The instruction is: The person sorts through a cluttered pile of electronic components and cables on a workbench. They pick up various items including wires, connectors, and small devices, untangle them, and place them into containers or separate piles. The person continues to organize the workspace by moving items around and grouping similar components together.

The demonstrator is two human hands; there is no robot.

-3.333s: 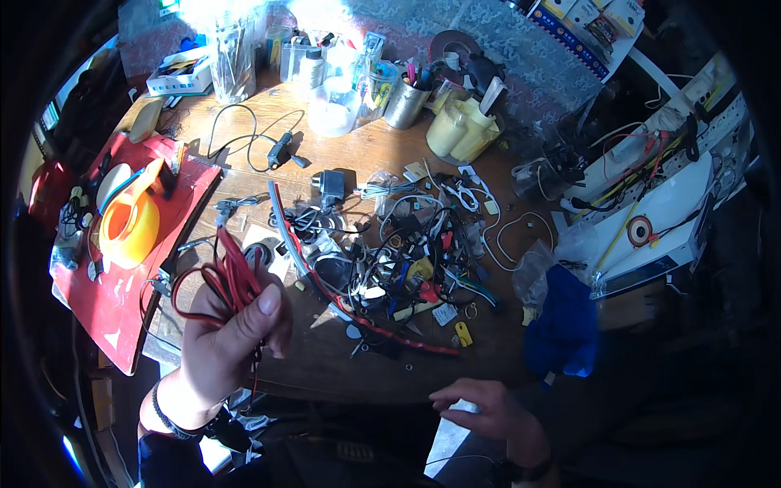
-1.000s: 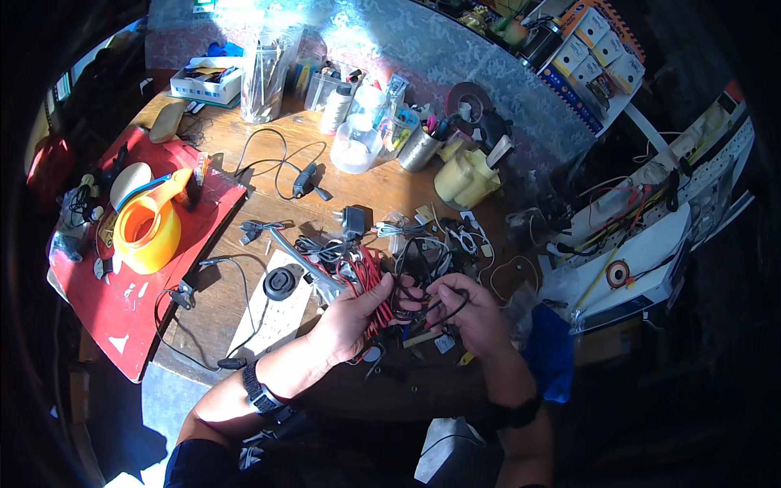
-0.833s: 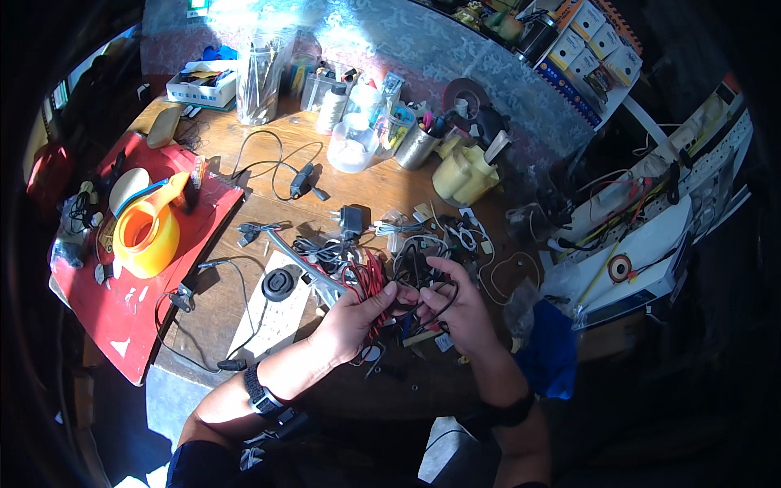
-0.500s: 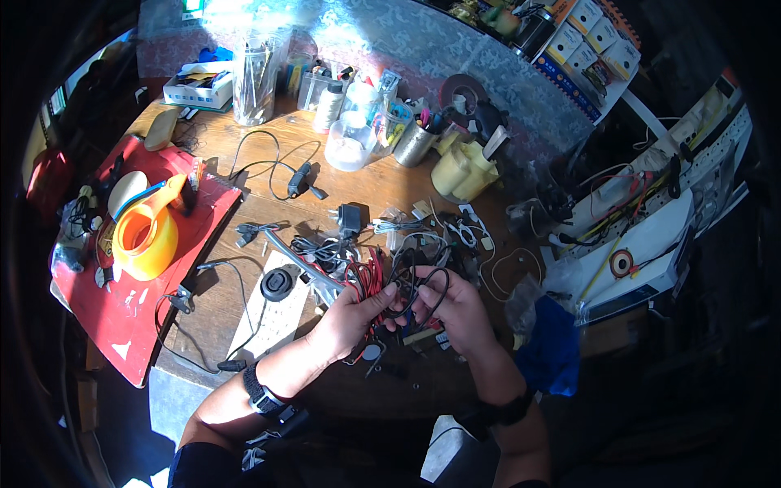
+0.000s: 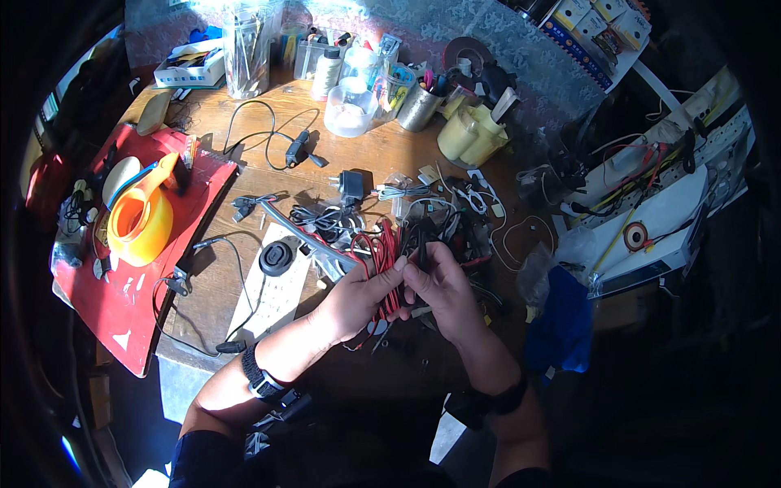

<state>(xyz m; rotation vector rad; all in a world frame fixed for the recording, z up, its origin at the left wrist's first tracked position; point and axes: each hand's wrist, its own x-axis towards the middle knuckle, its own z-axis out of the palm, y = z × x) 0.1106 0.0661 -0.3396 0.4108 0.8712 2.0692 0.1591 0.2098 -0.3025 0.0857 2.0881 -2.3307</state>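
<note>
My left hand [image 5: 358, 301] and my right hand [image 5: 443, 289] meet over a heap of cords, with thumbs close together. Both are closed on a black cable [image 5: 419, 234], which is bunched at the fingertips. A looped bundle of red cable [image 5: 376, 248] runs up against my left fingers and shows below the thumb; whether that hand also grips it, I cannot tell. Behind the hands lie coiled black cords [image 5: 321, 218], a black power adapter [image 5: 351, 187] and a grey flat strip [image 5: 297, 232].
A red board [image 5: 122, 301] holds an orange-yellow tape dispenser [image 5: 140, 232] at left. A black round cap [image 5: 276, 258] rests on a white strip. Clear cup [image 5: 350, 114], metal pen cup [image 5: 419, 110] and yellowish holder [image 5: 470, 142] stand at the back. Right are white casings and a blue bag [image 5: 561, 325].
The open black loop between my hands has been drawn together into a bunch. My hands have come closer to each other, and more of the red bundle shows.
</note>
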